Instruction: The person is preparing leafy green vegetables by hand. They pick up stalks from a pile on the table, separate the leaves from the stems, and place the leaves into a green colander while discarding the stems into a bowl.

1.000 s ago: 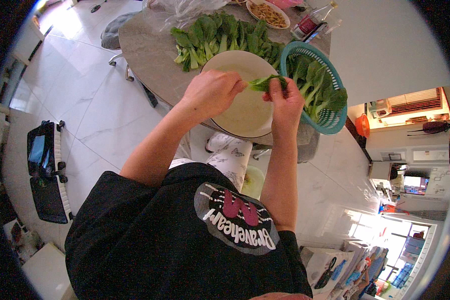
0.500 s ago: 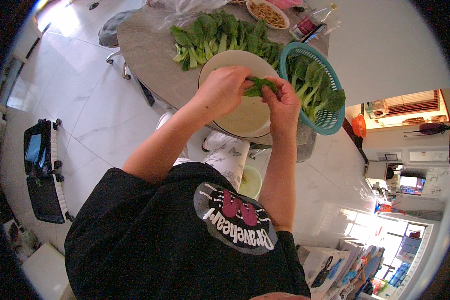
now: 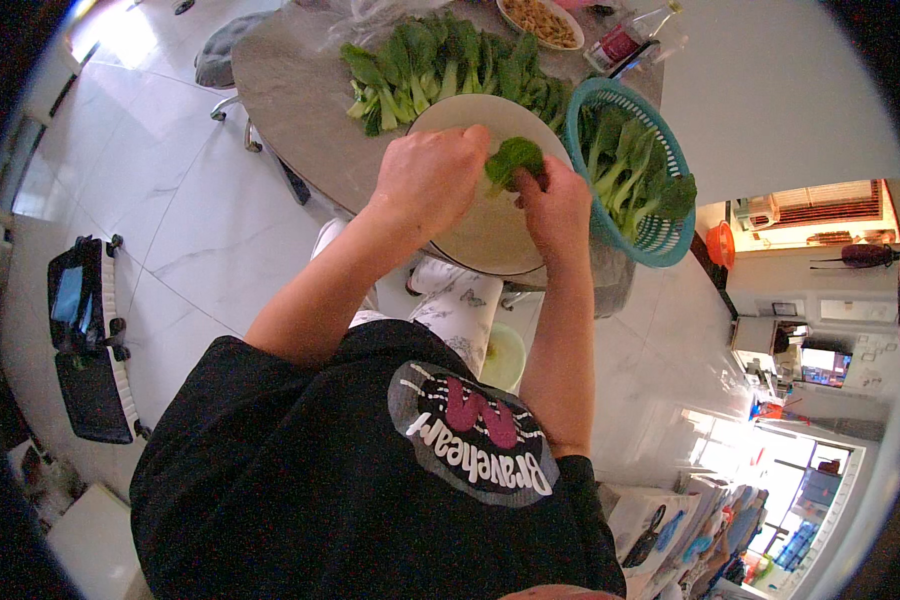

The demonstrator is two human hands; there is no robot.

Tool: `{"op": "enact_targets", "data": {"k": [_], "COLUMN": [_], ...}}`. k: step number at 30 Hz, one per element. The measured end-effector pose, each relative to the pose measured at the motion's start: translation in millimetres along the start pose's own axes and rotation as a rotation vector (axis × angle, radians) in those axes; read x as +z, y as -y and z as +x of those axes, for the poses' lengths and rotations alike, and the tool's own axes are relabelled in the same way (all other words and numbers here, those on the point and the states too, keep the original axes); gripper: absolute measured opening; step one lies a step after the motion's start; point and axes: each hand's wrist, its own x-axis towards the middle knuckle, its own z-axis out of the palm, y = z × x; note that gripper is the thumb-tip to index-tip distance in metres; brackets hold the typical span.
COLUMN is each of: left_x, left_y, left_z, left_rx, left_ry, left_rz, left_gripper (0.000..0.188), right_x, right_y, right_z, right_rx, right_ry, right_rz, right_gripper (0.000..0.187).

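Over a wide cream basin (image 3: 505,112) with a dark rim, my right hand (image 3: 560,210) pinches a leafy green piece (image 3: 515,160) between thumb and fingers. My left hand (image 3: 432,172) is closed beside the leaf's left edge, its fingers curled inward. What its fingertips hold, if anything, is hidden. Beyond the basin a row of bok choy (image 3: 440,62) lies on the grey table, leaves pointing away and pale stems toward me. A teal plastic basket (image 3: 676,240) to the right of the basin holds more bok choy (image 3: 635,175).
At the table's far side are a plate of brownish food (image 3: 540,22), a glass bottle (image 3: 625,42) and a clear plastic bag (image 3: 345,28). A pale green bucket (image 3: 505,358) stands on the floor by my legs. A grey stool (image 3: 232,50) is at the table's left.
Both hands held the leaf stretched between them before. Now the left hand has drawn slightly left, and the leaf stands more upright in my right fingers.
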Motion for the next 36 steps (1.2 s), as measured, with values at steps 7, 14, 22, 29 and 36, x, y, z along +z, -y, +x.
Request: {"op": "enact_targets", "data": {"k": [7, 14, 22, 29, 36], "left_x": [12.4, 12.3, 6.2, 16.3, 12.3], "left_y": [7.8, 3.4, -1.2, 6.0, 7.4], "left_z": [1.7, 2.8, 3.9, 0.3, 3.9], "left_rx": [0.125, 0.172, 0.104, 0.196, 0.179], "left_ry": [0.009, 0.011, 0.12, 0.037, 0.133], "left_rz": [-0.003, -0.171, -0.2, -0.117, -0.007], "left_gripper": [0.023, 0.026, 0.021, 0.035, 0.022], "right_x": [2.7, -9.7, -9.3, -19.6, -87.8], "right_y": [-2.2, 8.7, 12.2, 9.9, -63.3], "right_z": [0.4, -7.8, -10.0, -4.7, 38.4], "right_rx": [0.0, 0.06, 0.075, 0.09, 0.136], "right_ry": [0.012, 0.048, -0.039, -0.197, -0.505], "right_rz": [0.036, 0.691, 0.929, 0.816, -0.274], "right_gripper": [0.022, 0.013, 0.012, 0.01, 0.03]}}
